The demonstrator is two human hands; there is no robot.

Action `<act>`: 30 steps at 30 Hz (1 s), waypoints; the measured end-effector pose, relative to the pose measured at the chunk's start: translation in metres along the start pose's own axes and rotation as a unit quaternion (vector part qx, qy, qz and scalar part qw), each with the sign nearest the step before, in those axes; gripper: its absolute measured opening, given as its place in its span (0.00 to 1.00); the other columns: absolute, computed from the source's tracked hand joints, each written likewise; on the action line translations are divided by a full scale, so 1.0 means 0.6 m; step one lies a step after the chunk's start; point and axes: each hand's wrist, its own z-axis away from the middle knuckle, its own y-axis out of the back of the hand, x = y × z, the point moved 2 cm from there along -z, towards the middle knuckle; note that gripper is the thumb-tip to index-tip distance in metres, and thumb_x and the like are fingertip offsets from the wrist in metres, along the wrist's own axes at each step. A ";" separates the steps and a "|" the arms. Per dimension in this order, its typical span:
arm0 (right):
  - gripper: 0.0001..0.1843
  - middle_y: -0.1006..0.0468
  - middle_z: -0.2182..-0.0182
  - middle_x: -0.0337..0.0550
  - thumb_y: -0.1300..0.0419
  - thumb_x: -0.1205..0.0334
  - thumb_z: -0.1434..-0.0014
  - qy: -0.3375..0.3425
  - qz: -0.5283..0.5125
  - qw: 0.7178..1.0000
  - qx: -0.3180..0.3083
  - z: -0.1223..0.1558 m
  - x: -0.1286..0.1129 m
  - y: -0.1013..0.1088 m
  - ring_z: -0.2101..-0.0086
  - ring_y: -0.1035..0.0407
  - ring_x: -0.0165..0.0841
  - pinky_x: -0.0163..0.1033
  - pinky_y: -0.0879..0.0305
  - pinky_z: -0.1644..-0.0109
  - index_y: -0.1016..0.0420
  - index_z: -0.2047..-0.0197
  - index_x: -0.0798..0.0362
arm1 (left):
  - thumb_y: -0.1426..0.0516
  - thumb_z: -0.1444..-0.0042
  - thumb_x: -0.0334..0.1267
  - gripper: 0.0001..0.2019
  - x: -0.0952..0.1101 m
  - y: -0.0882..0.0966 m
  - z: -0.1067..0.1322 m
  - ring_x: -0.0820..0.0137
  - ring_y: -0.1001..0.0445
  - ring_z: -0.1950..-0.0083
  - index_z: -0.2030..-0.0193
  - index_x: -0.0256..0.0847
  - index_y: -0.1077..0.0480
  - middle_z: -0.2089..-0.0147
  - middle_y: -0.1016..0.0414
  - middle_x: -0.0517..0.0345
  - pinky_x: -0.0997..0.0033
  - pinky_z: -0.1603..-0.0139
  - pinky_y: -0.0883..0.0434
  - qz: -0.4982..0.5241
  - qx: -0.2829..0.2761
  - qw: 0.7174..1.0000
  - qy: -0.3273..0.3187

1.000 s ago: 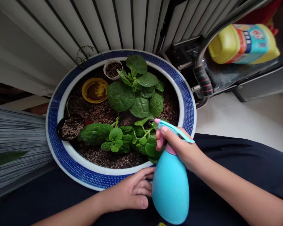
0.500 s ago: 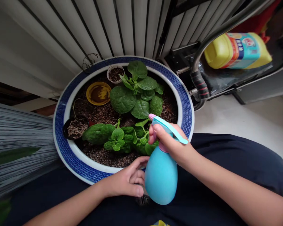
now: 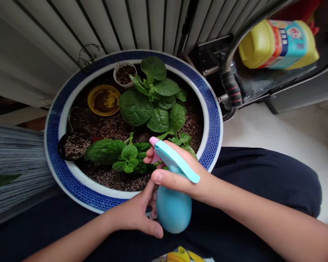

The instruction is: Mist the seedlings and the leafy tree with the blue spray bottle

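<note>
A spray bottle [image 3: 174, 209] with a blue egg-shaped body and a pink nozzle is in my right hand [image 3: 186, 174]. My fingers wrap its neck and trigger, and the nozzle points to the upper left, over the plants. My left hand [image 3: 138, 213] is at the bottle's left side with its thumb stretched away and its fingers partly hidden; whether they touch it I cannot tell. Beyond both hands, broad-leaved green plants [image 3: 136, 108] grow in a blue-and-white oval planter [image 3: 214, 120]. A smaller seedling [image 3: 129, 153] with toothed leaves stands nearer the front.
Inside the planter are a yellow dish [image 3: 103, 100], a white cup of soil [image 3: 125, 74] and a small black pot [image 3: 75, 145]. A radiator [image 3: 139, 25] stands behind. On the right, a yellow jug [image 3: 280, 43] lies on a metal-framed cart.
The spray bottle and my right hand have moved left, closer to my left hand. The view has shifted a little, so the planter appears further left and higher.
</note>
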 end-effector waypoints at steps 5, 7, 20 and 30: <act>0.42 0.29 0.44 0.52 0.27 0.54 0.52 -0.037 -0.040 0.997 -0.055 0.000 0.014 -0.020 0.44 0.32 0.42 0.48 0.36 0.40 0.39 0.38 0.53 | 0.26 0.69 0.53 0.56 0.016 0.004 -0.004 0.47 0.33 0.38 0.31 0.44 0.42 0.42 0.28 0.45 0.47 0.38 0.35 -0.041 -0.082 0.996 0.022; 0.43 0.30 0.44 0.54 0.27 0.53 0.53 -0.071 -0.042 0.995 -0.059 0.000 0.022 -0.025 0.44 0.33 0.44 0.50 0.36 0.40 0.39 0.38 0.54 | 0.26 0.70 0.54 0.49 0.014 0.005 -0.006 0.47 0.31 0.38 0.38 0.43 0.32 0.44 0.25 0.47 0.46 0.35 0.36 -0.018 -0.122 0.992 0.026; 0.07 0.27 0.74 0.38 0.38 0.59 0.48 -0.144 0.065 0.985 0.070 0.018 0.057 -0.038 0.72 0.34 0.30 0.36 0.34 0.65 0.30 0.69 0.52 | 0.24 0.76 0.48 0.57 -0.004 -0.004 -0.006 0.46 0.28 0.43 0.35 0.42 0.36 0.45 0.24 0.45 0.43 0.37 0.35 0.076 -0.105 0.991 0.034; 0.11 0.22 0.66 0.44 0.39 0.59 0.48 -0.118 0.030 0.990 0.064 0.019 0.049 -0.034 0.65 0.28 0.35 0.39 0.30 0.61 0.28 0.61 0.53 | 0.23 0.75 0.46 0.62 -0.003 -0.003 -0.009 0.45 0.32 0.38 0.30 0.45 0.45 0.36 0.32 0.43 0.42 0.36 0.38 0.095 -0.107 0.989 0.034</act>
